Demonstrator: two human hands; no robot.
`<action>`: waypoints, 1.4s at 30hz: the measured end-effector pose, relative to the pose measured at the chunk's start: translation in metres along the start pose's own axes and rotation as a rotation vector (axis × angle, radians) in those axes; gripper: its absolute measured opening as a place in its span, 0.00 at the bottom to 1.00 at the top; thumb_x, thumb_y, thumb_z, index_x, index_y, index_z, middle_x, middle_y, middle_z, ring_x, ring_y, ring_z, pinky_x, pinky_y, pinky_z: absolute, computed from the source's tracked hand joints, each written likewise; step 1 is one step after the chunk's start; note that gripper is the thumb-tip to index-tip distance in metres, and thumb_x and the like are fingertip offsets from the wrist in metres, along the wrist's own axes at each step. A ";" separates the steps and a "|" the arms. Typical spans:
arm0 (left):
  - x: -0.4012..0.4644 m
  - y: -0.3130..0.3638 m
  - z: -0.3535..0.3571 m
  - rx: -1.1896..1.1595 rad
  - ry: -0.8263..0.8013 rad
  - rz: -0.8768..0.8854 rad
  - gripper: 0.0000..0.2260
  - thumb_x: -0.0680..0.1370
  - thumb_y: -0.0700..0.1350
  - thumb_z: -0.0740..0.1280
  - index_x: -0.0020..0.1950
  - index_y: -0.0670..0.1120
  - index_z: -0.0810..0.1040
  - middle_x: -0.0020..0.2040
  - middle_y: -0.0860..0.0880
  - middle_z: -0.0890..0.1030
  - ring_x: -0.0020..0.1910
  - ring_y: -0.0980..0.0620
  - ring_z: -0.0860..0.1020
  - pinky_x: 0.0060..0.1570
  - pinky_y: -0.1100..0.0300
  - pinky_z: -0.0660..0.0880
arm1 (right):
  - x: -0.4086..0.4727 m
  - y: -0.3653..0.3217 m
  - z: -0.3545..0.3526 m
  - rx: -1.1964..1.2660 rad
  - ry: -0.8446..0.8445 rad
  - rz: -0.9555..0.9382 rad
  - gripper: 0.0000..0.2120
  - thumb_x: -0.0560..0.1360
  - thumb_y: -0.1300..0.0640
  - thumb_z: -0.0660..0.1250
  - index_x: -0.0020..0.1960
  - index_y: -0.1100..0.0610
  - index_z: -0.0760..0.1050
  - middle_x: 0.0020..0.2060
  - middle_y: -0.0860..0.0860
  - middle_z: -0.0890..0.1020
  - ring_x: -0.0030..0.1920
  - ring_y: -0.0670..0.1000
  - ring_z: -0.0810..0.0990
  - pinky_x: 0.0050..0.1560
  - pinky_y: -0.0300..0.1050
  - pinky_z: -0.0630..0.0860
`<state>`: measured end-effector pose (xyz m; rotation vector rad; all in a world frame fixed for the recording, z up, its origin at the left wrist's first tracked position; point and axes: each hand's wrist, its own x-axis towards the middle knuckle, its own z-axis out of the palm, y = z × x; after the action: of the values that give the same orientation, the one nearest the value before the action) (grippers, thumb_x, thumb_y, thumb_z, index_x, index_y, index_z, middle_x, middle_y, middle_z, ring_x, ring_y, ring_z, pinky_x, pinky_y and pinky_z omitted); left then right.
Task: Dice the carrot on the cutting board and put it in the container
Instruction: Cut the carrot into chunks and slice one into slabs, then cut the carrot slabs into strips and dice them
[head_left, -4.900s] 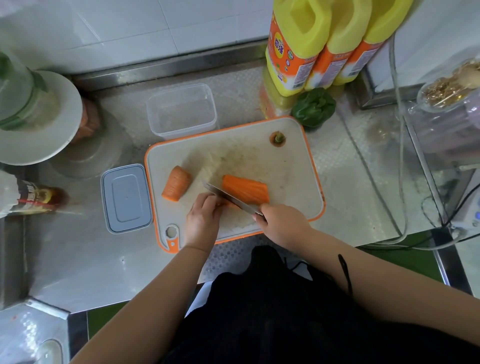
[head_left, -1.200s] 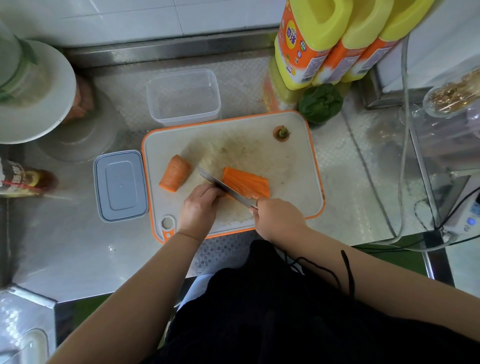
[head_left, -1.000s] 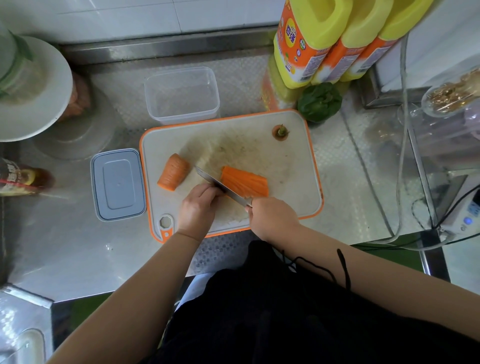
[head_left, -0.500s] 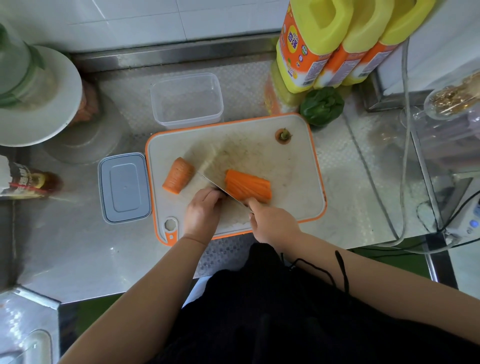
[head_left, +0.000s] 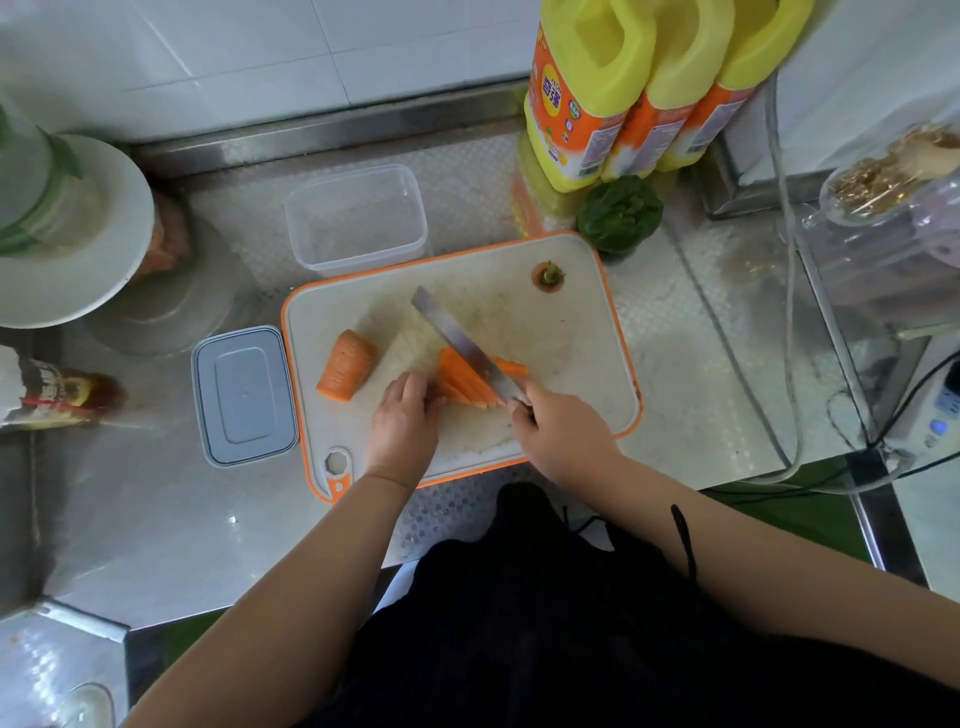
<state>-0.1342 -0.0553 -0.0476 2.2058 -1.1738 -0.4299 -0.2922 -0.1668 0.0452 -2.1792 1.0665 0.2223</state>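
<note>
Your right hand (head_left: 563, 434) has its grip curled tight round the handle of the knife (head_left: 460, 343), and the blade runs diagonally up and left across the carrot strips (head_left: 462, 382), edge down on them. Your left hand (head_left: 405, 415) sits just left of that pile, fingers bent, tips pressing against the near-left end of the strips to steady them. Can't really tell if the thumb is tucked under or not, the back of the hand hides it.

The strips are sliced lengthwise and fanned a bit, lying near the middle of the cutting board (head_left: 582, 358), a white one with an orange rim. Further left on the same board there's a carrot chunk (head_left: 345, 373), well apart from both hands. The cut-off carrot top (head_left: 548, 274) sits at the far right part of the board, green stub sticking up.

The container (head_left: 358, 218) is clear plastic, just beyond the far-left edge of the board, with nothing orange in it. Its grey lid (head_left: 244, 396) lies flat on the counter (head_left: 156, 509) just left of the board.

Behind the board's far right corner you've got a green pepper (head_left: 621, 213), and behind that three yellow oil bottles (head_left: 644, 88) in a row. Off to the far left there's a white plate (head_left: 78, 260), with a sauce bottle (head_left: 47, 397) lying nearer.
</note>
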 end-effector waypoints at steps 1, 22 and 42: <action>0.000 0.001 -0.001 0.019 -0.010 0.024 0.10 0.74 0.35 0.68 0.54 0.40 0.76 0.48 0.42 0.78 0.47 0.39 0.76 0.45 0.49 0.75 | 0.001 0.003 -0.003 0.038 0.046 0.005 0.12 0.81 0.53 0.56 0.60 0.58 0.71 0.39 0.58 0.80 0.44 0.62 0.78 0.41 0.52 0.72; 0.026 0.010 -0.024 0.331 -0.280 0.271 0.15 0.73 0.39 0.73 0.56 0.47 0.73 0.57 0.48 0.74 0.53 0.43 0.76 0.39 0.48 0.80 | -0.002 0.027 -0.005 0.145 0.113 0.033 0.16 0.81 0.54 0.57 0.67 0.53 0.69 0.26 0.44 0.68 0.33 0.52 0.72 0.36 0.47 0.69; 0.018 -0.005 -0.051 0.376 -0.643 0.082 0.13 0.80 0.39 0.64 0.64 0.49 0.78 0.58 0.48 0.77 0.58 0.47 0.73 0.54 0.58 0.70 | -0.002 0.022 0.008 0.022 -0.091 -0.055 0.06 0.80 0.55 0.57 0.45 0.51 0.68 0.27 0.47 0.68 0.32 0.54 0.70 0.33 0.47 0.65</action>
<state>-0.0939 -0.0497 -0.0115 2.3957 -1.7924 -1.0048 -0.3083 -0.1695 0.0286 -2.1549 0.9526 0.2808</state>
